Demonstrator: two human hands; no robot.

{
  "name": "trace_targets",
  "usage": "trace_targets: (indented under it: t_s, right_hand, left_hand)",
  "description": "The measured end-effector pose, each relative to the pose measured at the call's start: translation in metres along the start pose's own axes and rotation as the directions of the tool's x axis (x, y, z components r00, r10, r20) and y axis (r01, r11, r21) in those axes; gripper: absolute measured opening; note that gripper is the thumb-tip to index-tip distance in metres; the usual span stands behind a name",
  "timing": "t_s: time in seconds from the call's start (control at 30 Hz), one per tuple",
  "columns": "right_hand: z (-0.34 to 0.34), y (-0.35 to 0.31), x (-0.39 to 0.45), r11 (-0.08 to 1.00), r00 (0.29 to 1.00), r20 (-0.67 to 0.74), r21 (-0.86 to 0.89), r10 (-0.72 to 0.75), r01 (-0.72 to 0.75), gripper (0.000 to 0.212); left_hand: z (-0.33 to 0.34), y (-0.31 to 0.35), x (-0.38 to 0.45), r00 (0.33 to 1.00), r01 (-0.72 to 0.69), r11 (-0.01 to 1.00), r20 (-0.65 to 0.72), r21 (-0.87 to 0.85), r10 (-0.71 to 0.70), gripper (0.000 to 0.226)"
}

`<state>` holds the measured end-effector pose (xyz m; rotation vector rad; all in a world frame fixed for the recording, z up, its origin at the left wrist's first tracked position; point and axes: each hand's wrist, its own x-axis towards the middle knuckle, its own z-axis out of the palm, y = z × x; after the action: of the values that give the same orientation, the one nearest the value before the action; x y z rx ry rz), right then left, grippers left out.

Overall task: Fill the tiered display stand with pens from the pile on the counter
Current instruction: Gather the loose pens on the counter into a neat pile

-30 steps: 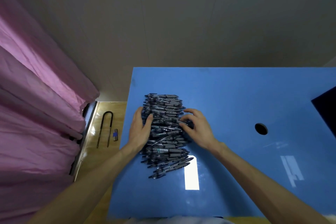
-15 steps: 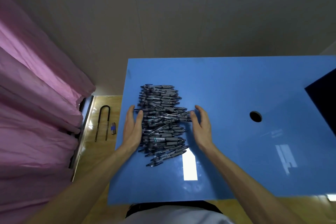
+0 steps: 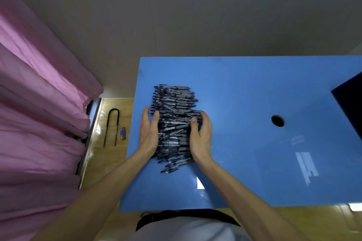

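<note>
We are bracketing the pen pile [image 3: 174, 123] on the counter [image 3: 244, 88], left hand [image 3: 149, 135] flat and straight-fingered, right hand [image 3: 201, 137] curling onto pens, before lifting a bundle.

left hand [image 3: 149, 133]: bare, no glove, ring or watch | right hand [image 3: 201, 137]: bare, no glove, ring or watch | forearms: bare to the frame's lower edge, no sleeve in view | torso: white top at bottom centre, a dark band curving across its upper edge
</note>
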<state>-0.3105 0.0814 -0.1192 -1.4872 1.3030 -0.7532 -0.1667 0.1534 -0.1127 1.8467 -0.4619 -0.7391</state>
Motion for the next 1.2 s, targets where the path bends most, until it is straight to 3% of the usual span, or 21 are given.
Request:
trace_targets:
  t_s: [0.13, 0.3, 0.43, 0.67, 0.77, 0.93, 1.07, 1.2]
  right_hand:
    - [-0.024, 0.010, 0.016, 0.994, 1.000, -0.003, -0.104, 0.026, -0.027, 0.061]
    - [-0.016, 0.015, 0.006, 0.973, 0.996, 0.092, -0.230, -0.007, 0.028, 0.067]
    - [-0.003, 0.009, -0.007, 0.985, 0.997, 0.071, -0.173, 0.024, -0.011, 0.072]
    - [0.001, 0.005, -0.013, 0.990, 0.994, 0.114, -0.140, 0.007, 0.009, 0.073]
    - [-0.011, 0.010, -0.012, 0.987, 0.983, 0.176, -0.146, -0.044, 0.070, 0.068]
    - [-0.041, 0.025, -0.012, 0.967, 0.964, 0.244, -0.199, -0.110, 0.160, 0.069]
    - [-0.065, 0.036, -0.030, 0.857, 0.894, 0.373, -0.345, -0.248, 0.382, 0.095]
    - [-0.074, 0.046, -0.039, 0.577, 0.727, 0.595, -0.476, -0.344, 0.663, 0.120]
  left_hand:
    - [-0.013, -0.015, -0.014, 0.998, 0.013, 0.999, -0.056, 0.037, -0.011, 0.064]
    - [-0.003, -0.024, -0.045, 1.000, -0.004, 0.996, -0.012, 0.090, 0.005, 0.079]
    - [0.015, -0.012, -0.045, 0.999, 0.007, 1.000, -0.041, 0.029, -0.006, 0.096]
    - [0.017, -0.007, -0.035, 1.000, 0.015, 1.000, -0.022, -0.006, -0.015, 0.089]
    - [0.009, -0.013, -0.032, 0.998, -0.042, 0.996, 0.048, 0.081, 0.038, 0.089]
    - [-0.017, -0.027, -0.032, 0.976, -0.191, 0.899, 0.173, 0.394, 0.131, 0.108]
    - [-0.037, -0.033, -0.044, 0.933, -0.311, 0.851, 0.309, 0.423, 0.187, 0.122]
    - [-0.042, -0.046, -0.061, 0.838, -0.517, 0.642, 0.487, 0.566, 0.246, 0.145]
